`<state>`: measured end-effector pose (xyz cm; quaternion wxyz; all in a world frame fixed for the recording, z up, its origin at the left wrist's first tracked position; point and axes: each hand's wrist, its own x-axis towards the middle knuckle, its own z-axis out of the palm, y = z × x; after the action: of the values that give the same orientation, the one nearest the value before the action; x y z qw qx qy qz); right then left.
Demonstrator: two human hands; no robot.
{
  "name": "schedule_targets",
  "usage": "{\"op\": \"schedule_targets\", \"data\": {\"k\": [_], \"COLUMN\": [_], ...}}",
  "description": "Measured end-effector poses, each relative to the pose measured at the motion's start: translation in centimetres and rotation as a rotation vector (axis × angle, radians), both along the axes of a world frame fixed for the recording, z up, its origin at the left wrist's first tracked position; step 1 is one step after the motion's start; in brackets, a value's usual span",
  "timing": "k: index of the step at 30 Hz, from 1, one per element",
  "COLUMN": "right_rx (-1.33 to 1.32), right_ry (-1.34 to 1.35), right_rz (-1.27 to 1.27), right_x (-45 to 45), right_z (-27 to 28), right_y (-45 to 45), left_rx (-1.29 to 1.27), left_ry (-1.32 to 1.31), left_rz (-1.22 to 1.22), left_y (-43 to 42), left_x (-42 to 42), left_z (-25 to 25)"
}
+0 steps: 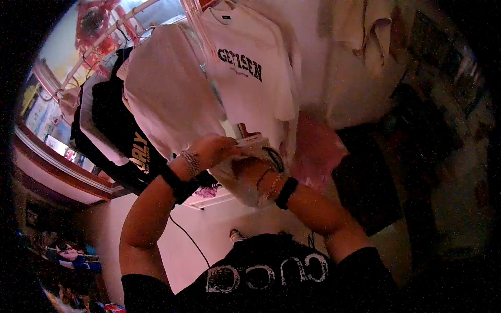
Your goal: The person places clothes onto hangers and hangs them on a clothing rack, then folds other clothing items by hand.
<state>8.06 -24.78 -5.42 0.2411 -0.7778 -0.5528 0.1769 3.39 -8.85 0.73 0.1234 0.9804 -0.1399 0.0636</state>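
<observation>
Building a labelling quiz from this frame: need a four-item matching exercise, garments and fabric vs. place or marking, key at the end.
1. pale cloth
2. hanging black garment
3. hanging white shirt
4. pink fabric

A. black lettering across the chest
B. right of both hands in the picture, no lettering visible
C. bunched at the left hand and right hand
D. tan lettering, left of the hands in the picture

Pairs: 1-C, 2-D, 3-A, 4-B

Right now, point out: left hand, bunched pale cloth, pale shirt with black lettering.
Left hand (213, 149), head view: back of hand.
Bunched pale cloth (242, 190), head view: lower part.
Pale shirt with black lettering (254, 95), head view: front, below lettering.
</observation>
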Motion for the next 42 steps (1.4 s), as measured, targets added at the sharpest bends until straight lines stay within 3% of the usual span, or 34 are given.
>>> {"op": "schedule_targets", "data": {"k": [2, 3, 5, 6, 7, 13, 16, 18, 19, 22, 23, 25, 27, 28, 30, 32, 33, 35, 36, 38, 40, 42], "right_rx": [-0.072, 0.094, 0.017, -0.047, -0.057, 0.244, 0.432, -0.045, -0.042, -0.146, 0.158, 0.315, 0.146, 0.079, 0.006, 0.366, 0.483, -0.119, -0.108, 0.231, 0.166, 0.131], "right_ry": [-0.020, -0.017, -0.127, -0.240, -0.187, 0.585, 0.555, 0.424, 0.423, 0.013, 0.476, 0.188, -0.560, -0.611, -0.664, -0.653, -0.648, -0.855, -0.876, -0.840, -0.798, -0.799], "right_rz": [-0.004, -0.014, 0.069, 0.163, 0.188, 0.290, 0.061, 0.301, 0.301, 0.368, 0.266, -0.010, -0.146, -0.038, 0.072, 0.078, 0.083, 0.106, 0.104, -0.095, 0.011, 0.095], "right_x": [-0.6, -0.1, 1.7, 1.9, 2.7, 5.4, 6.2, 4.9, 4.5, 3.6, 4.6, 4.0, 4.7, 7.5, 8.9, 8.3, 8.1, 10.2, 10.8, 10.6, 11.7, 12.5], "right_z": [0.5, -2.8, -10.1, -10.7, -11.5, 1.4, 1.2, 0.4, 0.8, 3.7, 3.5, 6.7, 9.0, 6.9, 6.2, 6.2, 5.9, 6.3, 7.5, 8.5, 7.1, 9.1], "right_y": [0.0, 0.7, 2.3, 2.6, 1.4, -6.4, -6.5, -4.2, -4.8, -6.5, -7.0, -8.1, -9.1, -9.2, -9.1, -8.9, -8.9, -7.8, -7.8, -8.9, -8.8, -8.2], "left_rx": [0.116, 0.235, 0.208, 0.183, 0.187, 0.127, 0.200, 0.114, 0.116, -0.097, -0.079, -0.062, 0.216, 0.212, 0.434, 0.539, 0.577, 0.606, 0.614, 0.663, 0.630, 0.627], "left_ry": [0.107, 0.212, 0.196, 0.176, 0.177, 0.191, 0.295, 0.107, 0.106, -0.015, 0.063, 0.143, 0.130, 0.128, -0.170, -0.242, -0.096, 0.124, 0.104, -0.248, -0.283, -0.367], "left_rz": [0.039, 0.083, 0.031, -0.018, -0.026, -0.049, -0.075, -0.126, -0.125, -0.225, -0.195, -0.159, 0.024, 0.031, 0.179, 0.215, 0.228, 0.247, 0.257, 0.377, 0.321, 0.262], "left_y": [-1.9, -2.8, -2.4, -2.1, -1.7, 0.4, -0.4, -1.4, -1.2, 1.1, 2.0, 3.1, 3.5, 4.1, 5.2, 5.3, 5.0, 4.6, 5.0, 5.6, 6.8, 7.6], "left_x": [0.5, 0.7, 0.9, 1.0, 1.1, -0.3, -0.2, -0.8, -0.9, -2.7, -3.4, -4.8, -6.6, -7.5, -8.9, -8.5, -7.2, -6.1, -5.5, -4.9, -4.6, -2.9], "left_z": [1.1, 1.7, 0.5, 0.1, -0.1, 1.0, 0.8, 2.0, 2.5, 3.7, 4.2, 4.7, 4.8, 5.4, 7.0, 5.7, 3.0, 2.3, 2.6, 1.1, 0.2, 2.4]}}
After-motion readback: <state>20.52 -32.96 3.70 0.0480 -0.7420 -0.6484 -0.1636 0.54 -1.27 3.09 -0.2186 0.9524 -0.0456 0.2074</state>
